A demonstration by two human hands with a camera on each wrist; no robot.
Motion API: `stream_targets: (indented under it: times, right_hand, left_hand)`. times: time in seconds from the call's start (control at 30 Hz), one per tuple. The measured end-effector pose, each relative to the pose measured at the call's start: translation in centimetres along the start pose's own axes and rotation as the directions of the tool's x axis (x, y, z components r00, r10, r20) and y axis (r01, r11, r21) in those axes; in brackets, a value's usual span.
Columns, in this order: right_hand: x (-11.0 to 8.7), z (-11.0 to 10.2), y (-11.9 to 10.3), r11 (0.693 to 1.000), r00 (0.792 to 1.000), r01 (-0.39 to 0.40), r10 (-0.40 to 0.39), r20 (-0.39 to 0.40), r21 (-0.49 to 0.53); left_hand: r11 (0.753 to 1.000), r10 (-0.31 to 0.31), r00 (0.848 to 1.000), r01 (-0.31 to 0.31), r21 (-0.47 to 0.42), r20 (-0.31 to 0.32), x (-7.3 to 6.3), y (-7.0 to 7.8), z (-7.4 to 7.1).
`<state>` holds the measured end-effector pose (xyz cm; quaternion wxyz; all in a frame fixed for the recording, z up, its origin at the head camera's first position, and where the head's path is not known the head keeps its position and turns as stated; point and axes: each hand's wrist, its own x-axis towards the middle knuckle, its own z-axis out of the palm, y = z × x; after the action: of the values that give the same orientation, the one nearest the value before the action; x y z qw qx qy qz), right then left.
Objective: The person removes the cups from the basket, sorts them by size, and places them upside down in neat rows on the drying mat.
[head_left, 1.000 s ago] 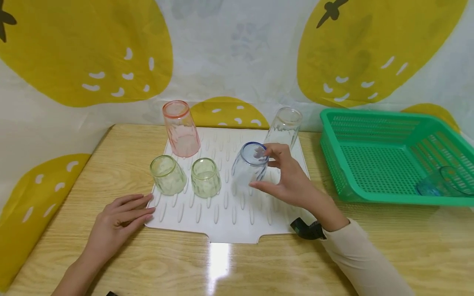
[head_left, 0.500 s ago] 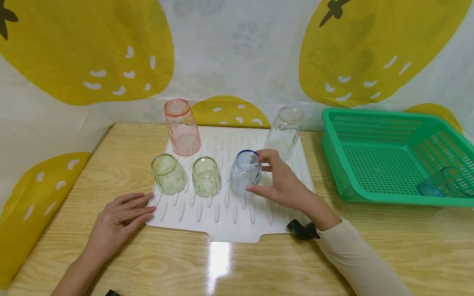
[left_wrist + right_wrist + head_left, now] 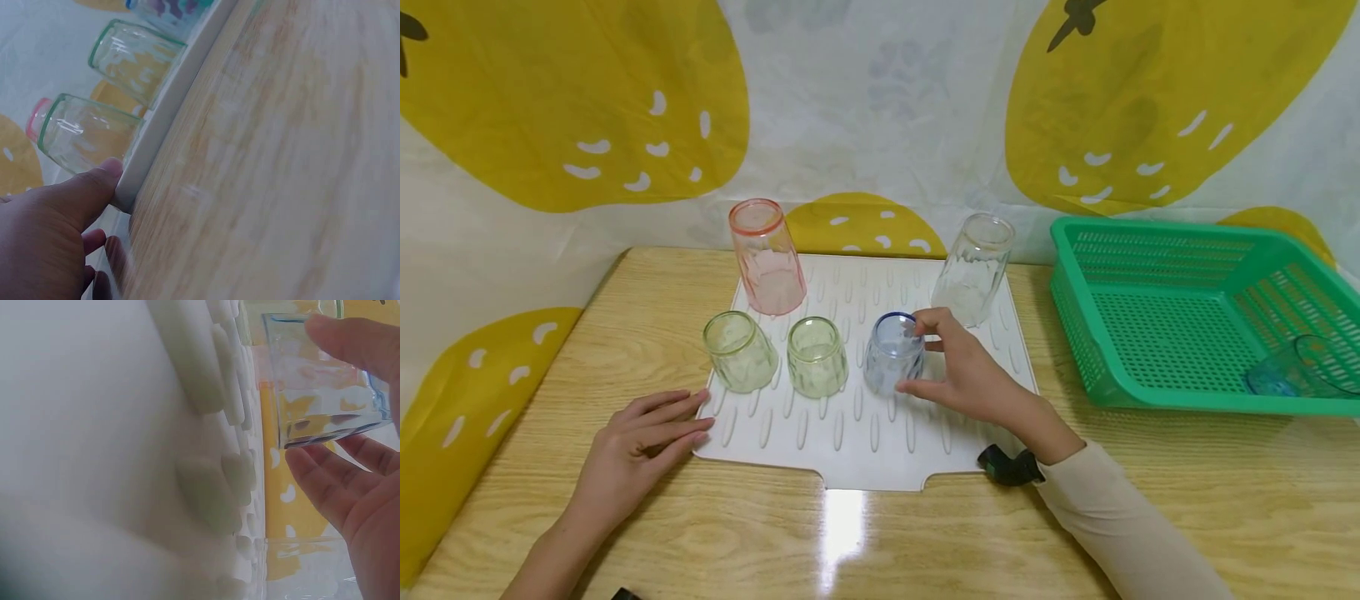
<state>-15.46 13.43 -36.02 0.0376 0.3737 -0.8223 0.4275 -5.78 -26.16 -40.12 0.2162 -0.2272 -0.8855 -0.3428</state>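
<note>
My right hand holds a short clear glass with a blue edge, thumb on the near side and fingers on the far side. The glass is upright on the white ridged drying mat, or very slightly above it. In the right wrist view, the thumb and fingertips lie against the blue-edged glass. Two short green glasses, one left and one right, stand beside it. My left hand rests at the mat's left edge, fingers extended; its thumb touches the mat edge.
A tall pink glass stands at the mat's back left, a tall clear one at its back right. The green basket on the right holds a blue glass lying on its side. A patterned cloth hangs behind.
My right hand has lowered the blue-edged glass and brought it slightly left, beside the green glasses. The left hand has stayed in place.
</note>
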Motion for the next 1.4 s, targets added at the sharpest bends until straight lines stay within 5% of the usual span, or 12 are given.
stream_targets:
  times: [1.4]
  right_hand:
    - [0.14,0.45,0.36,0.997,0.996,-0.076,0.076,0.037,-0.011]
  left_hand:
    - [1.0,-0.016,1.0,0.016,0.016,0.007,0.12,0.08,-0.06]
